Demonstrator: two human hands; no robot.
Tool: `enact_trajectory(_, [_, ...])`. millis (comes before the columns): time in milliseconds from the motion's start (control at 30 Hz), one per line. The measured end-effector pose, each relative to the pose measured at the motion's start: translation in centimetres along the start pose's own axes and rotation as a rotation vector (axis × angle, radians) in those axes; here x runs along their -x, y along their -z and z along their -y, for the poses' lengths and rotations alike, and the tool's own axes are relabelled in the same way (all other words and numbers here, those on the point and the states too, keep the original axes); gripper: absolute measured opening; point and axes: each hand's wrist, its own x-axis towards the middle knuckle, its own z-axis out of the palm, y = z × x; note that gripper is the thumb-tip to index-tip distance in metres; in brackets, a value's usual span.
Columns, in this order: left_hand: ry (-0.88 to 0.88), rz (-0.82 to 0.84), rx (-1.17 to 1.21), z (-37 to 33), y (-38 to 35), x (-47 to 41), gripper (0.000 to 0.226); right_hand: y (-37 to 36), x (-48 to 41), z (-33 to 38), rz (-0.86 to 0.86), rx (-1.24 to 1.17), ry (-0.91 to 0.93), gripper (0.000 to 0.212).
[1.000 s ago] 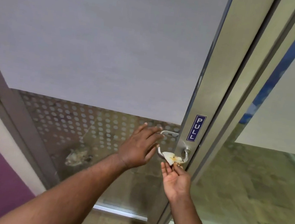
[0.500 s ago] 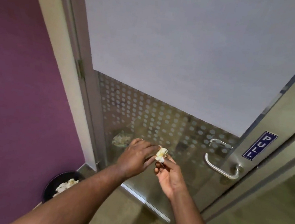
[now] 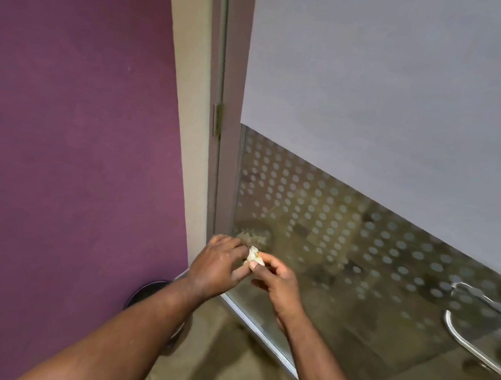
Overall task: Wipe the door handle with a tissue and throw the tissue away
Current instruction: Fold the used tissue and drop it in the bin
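A small crumpled, yellow-stained tissue point(image 3: 253, 255) is pinched between the fingertips of my left hand point(image 3: 217, 268) and my right hand point(image 3: 276, 279), held in front of the door's lower glass near the hinge side. The curved metal door handle point(image 3: 473, 345) is far right, well apart from both hands. A dark round bin point(image 3: 148, 294) stands on the floor by the purple wall, mostly hidden behind my left forearm.
The glass door point(image 3: 380, 95) has a frosted upper panel and a dotted lower band. A purple wall point(image 3: 69, 136) fills the left, with the beige door frame point(image 3: 183, 86) between wall and door. Brown floor point(image 3: 222, 360) lies below.
Both hands left the handle with the tissue and moved left toward the hinge side. The view swung left, so the handle shifted to the right edge and the bin came into view.
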Motion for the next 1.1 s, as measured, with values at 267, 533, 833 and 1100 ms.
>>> enact_trajectory(267, [0.152,0.016,-0.037,10.2,2.4,4.7,0.033,-10.4,-5.8,-3.8,0.006,0.326,0.07,0.01])
enact_trajectory(533, [0.5,0.078,-0.008,17.8,3.9,11.9,0.057,-16.7,-9.9,-7.3,0.073,0.735,0.179,0.018])
enact_trajectory(833, [0.845,0.186,-0.039,22.1,1.4,18.1,0.072,-19.8,-13.6,-12.9,0.123,0.915,0.121,0.016])
enact_trajectory(1100, [0.944,0.162,0.007,24.6,-2.0,17.4,0.075,-20.7,-18.8,-18.2,0.191,1.02,0.063,0.024])
